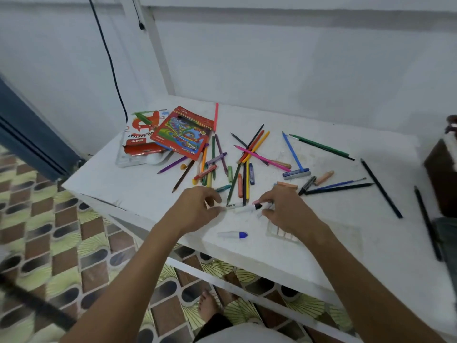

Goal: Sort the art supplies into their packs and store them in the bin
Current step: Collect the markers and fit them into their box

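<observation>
Now, fingers: both sets are pinching one white marker (243, 207), each at one end.
Left hand (197, 209): fingertips are gripping the marker's left end.
Right hand (286, 209): fingers are curling round the black-banded end.
Marker: it is lying low over the white surface (321, 248), near the front edge.
Nearby: a blue-tipped cap (233, 235) is lying just in front.
Beyond: loose pencils (249, 154) and crayons are lying scattered.
Far left: a red pencil pack (181, 133) is overlapping an oil pastels box (138, 134).

Brown box (442, 169) cut off at right edge, oil pastel pack (138, 134) half hidden under coloured pencil pack (183, 132), marker (244, 207) blurred between both hands.
</observation>
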`<state>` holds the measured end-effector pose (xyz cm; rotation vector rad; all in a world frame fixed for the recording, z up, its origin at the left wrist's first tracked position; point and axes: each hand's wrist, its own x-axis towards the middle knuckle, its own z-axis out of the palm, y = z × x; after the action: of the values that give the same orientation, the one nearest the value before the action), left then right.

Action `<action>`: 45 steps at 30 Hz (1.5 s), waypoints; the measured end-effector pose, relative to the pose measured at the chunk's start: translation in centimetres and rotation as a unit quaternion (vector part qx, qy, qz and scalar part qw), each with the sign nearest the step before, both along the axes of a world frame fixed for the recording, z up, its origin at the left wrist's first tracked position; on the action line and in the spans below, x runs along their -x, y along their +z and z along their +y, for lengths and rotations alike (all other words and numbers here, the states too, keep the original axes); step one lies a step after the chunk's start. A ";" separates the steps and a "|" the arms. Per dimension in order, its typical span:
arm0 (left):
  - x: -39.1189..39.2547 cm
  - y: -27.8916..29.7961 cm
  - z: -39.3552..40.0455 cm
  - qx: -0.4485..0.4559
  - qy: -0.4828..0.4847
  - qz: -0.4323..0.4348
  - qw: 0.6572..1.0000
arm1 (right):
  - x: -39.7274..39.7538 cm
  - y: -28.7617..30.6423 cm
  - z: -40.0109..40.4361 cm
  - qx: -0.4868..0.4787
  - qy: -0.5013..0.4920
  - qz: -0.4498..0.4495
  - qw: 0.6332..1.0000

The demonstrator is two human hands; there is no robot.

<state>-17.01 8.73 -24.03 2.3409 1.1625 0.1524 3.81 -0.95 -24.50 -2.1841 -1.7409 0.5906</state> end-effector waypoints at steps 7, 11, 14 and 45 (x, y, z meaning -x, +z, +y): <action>-0.9 -1.0 -2.1 0.064 -0.129 0.060 0.988 | 0.1 -0.5 0.9 0.029 -0.003 -0.058 0.998; -1.1 -1.0 -2.2 0.062 -0.124 0.069 0.988 | -0.3 -0.8 1.3 0.025 0.026 -0.090 0.995; -1.2 -0.9 -2.2 0.036 -0.107 0.062 0.992 | -0.8 -0.6 1.5 0.018 0.039 -0.099 0.994; -14.9 -0.8 -12.0 0.019 -0.091 -0.054 0.994 | -6.3 -1.9 -14.1 -0.060 -0.030 0.022 0.998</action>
<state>-2.11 -3.22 -24.85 2.3584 0.8889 0.1881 10.13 -15.06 -26.42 -2.1177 -1.6376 0.5034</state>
